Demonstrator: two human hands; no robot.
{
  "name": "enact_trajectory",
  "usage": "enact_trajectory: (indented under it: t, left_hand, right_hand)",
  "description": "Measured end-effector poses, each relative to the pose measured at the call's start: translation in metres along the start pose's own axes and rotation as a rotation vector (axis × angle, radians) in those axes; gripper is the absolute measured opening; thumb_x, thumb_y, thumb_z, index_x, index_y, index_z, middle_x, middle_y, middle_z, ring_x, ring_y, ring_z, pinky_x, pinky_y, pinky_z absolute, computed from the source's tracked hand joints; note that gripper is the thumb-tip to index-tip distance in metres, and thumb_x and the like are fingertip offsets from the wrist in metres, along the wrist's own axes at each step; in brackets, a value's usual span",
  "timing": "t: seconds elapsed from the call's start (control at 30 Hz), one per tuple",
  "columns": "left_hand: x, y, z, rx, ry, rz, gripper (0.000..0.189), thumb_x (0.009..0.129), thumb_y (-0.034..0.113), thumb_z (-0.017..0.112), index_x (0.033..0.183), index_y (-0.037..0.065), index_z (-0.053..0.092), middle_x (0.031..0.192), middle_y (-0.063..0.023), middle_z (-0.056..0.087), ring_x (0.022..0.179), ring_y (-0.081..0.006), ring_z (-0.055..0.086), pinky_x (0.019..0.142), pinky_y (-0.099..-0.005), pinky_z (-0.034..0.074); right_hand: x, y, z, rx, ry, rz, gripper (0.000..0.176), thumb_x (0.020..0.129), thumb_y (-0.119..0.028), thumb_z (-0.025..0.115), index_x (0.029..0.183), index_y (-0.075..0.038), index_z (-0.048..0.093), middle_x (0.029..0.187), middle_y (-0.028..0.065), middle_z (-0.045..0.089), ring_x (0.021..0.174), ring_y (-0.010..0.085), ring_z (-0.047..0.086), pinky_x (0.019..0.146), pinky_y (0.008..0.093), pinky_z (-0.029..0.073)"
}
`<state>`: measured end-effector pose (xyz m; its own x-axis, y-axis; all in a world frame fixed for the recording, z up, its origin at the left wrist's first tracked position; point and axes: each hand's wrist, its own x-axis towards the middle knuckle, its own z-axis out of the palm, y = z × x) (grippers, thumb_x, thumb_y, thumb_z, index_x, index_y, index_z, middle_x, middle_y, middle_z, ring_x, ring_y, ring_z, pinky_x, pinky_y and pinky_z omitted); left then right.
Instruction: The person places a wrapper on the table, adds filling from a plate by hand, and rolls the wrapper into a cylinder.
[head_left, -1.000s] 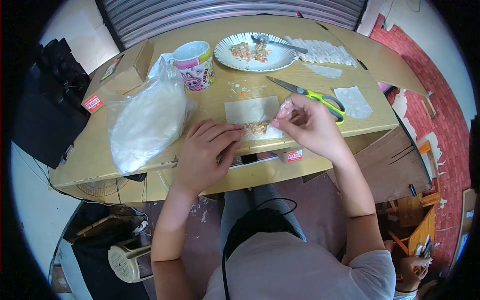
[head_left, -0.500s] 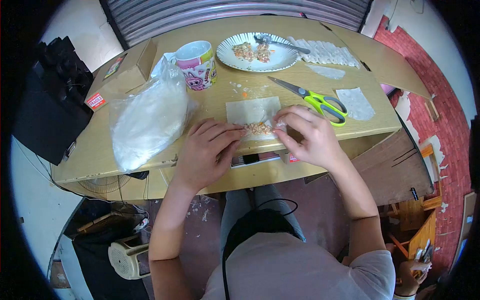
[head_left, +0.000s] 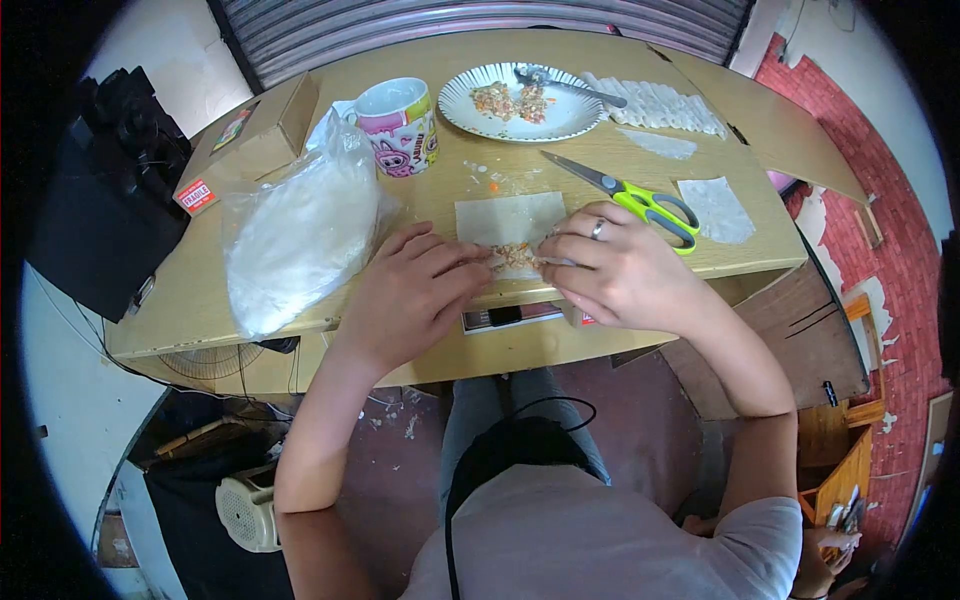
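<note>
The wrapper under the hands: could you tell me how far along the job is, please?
A row of rolls looks done. Left hand and right hand work at the unrolled wrapper and its filling strip. Apparently left: the plate's filling and the loose wrapper beside the scissors.

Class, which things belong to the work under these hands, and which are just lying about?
Likely in the job: wrapper, chopped filling, scalloped plate, spoon, row of rolls, scissors (perhaps)

Likely just lying about: cartoon mug, cardboard box, plastic stool
</note>
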<state>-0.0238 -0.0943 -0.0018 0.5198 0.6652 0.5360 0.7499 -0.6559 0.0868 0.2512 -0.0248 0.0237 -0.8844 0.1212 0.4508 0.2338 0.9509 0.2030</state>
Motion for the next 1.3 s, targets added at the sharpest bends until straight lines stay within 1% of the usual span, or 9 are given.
enact_trajectory:
  t: [0.13,0.2,0.33,0.4,0.5,0.8,1.0,1.07,1.3]
  left_hand:
    - [0.004,0.002,-0.002,0.049,-0.037,0.019,0.018,0.086,0.013,0.074,0.104,0.016,0.073,0.119,-0.0009,0.072,0.111,-0.0259,0.067,0.108,-0.0478,0.047]
    - [0.004,0.003,-0.002,0.049,-0.041,0.016,0.018,0.086,0.013,0.074,0.103,0.016,0.073,0.119,-0.0009,0.072,0.111,-0.0261,0.067,0.108,-0.0481,0.047]
    - [0.003,0.006,0.001,0.073,-0.016,0.004,0.017,0.086,0.015,0.075,0.102,0.014,0.073,0.122,-0.0020,0.070,0.111,-0.0257,0.067,0.108,-0.0493,0.047]
    - [0.002,0.007,0.006,0.058,0.005,-0.012,0.016,0.086,0.016,0.076,0.102,0.014,0.072,0.122,-0.0022,0.069,0.111,-0.0256,0.067,0.107,-0.0497,0.047]
    - [0.004,0.011,0.012,-0.043,0.072,-0.059,0.017,0.086,0.017,0.077,0.101,0.012,0.072,0.122,-0.0027,0.069,0.109,-0.0255,0.068,0.106,-0.0501,0.048]
    - [0.009,0.014,0.022,0.003,0.166,-0.065,0.017,0.085,0.015,0.079,0.099,0.013,0.071,0.111,-0.0015,0.070,0.103,-0.0232,0.069,0.105,-0.0492,0.049]
    - [0.006,0.013,0.029,0.088,0.215,-0.028,0.017,0.088,0.015,0.073,0.104,0.009,0.069,0.102,-0.0040,0.070,0.099,-0.0249,0.068,0.107,-0.0477,0.048]
    - [0.008,0.014,0.028,0.097,0.221,-0.024,0.014,0.086,0.011,0.077,0.099,0.010,0.070,0.101,-0.0022,0.072,0.095,-0.0231,0.070,0.104,-0.0477,0.050]
    - [0.014,0.011,0.028,0.015,0.223,-0.086,0.011,0.088,0.010,0.075,0.097,0.010,0.069,0.098,-0.0045,0.072,0.095,-0.0249,0.070,0.105,-0.0487,0.049]
  right_hand:
    - [0.013,0.001,-0.005,-0.076,0.006,-0.106,0.018,0.072,-0.021,0.072,0.084,-0.008,0.071,0.094,0.0018,0.065,0.101,0.0192,0.064,0.098,0.0386,0.046]
    - [0.017,-0.005,-0.011,-0.203,-0.149,-0.097,0.022,0.075,-0.020,0.070,0.095,-0.011,0.074,0.099,-0.0016,0.066,0.099,0.0185,0.064,0.100,0.0414,0.045]
    - [0.016,-0.009,0.004,-0.230,-0.062,-0.080,0.024,0.073,-0.022,0.073,0.095,-0.012,0.072,0.095,-0.0017,0.064,0.097,0.0184,0.064,0.099,0.0414,0.044]
    - [0.013,-0.005,0.009,-0.100,0.010,0.001,0.018,0.076,-0.022,0.071,0.089,-0.010,0.068,0.090,0.0019,0.061,0.095,0.0189,0.063,0.095,0.0404,0.043]
    - [0.008,0.002,0.019,0.021,0.130,0.114,0.017,0.080,-0.019,0.072,0.091,-0.009,0.067,0.094,0.0033,0.064,0.096,0.0199,0.065,0.092,0.0397,0.044]
    - [0.008,0.015,0.022,0.231,0.130,0.227,0.016,0.082,-0.018,0.072,0.092,-0.007,0.066,0.096,0.0080,0.069,0.092,0.0263,0.068,0.086,0.0387,0.045]
    - [0.001,0.008,0.021,0.221,0.208,0.191,0.017,0.082,-0.018,0.076,0.093,-0.007,0.069,0.095,0.0063,0.071,0.093,0.0247,0.069,0.089,0.0382,0.048]
    - [-0.002,0.005,0.017,0.164,0.198,0.153,0.018,0.082,-0.018,0.077,0.095,-0.007,0.071,0.097,0.0057,0.072,0.094,0.0236,0.069,0.091,0.0382,0.050]
    - [-0.005,0.004,0.023,0.063,0.194,0.057,0.019,0.085,-0.015,0.075,0.101,-0.006,0.073,0.101,0.0066,0.073,0.093,0.0222,0.071,0.092,0.0396,0.054]
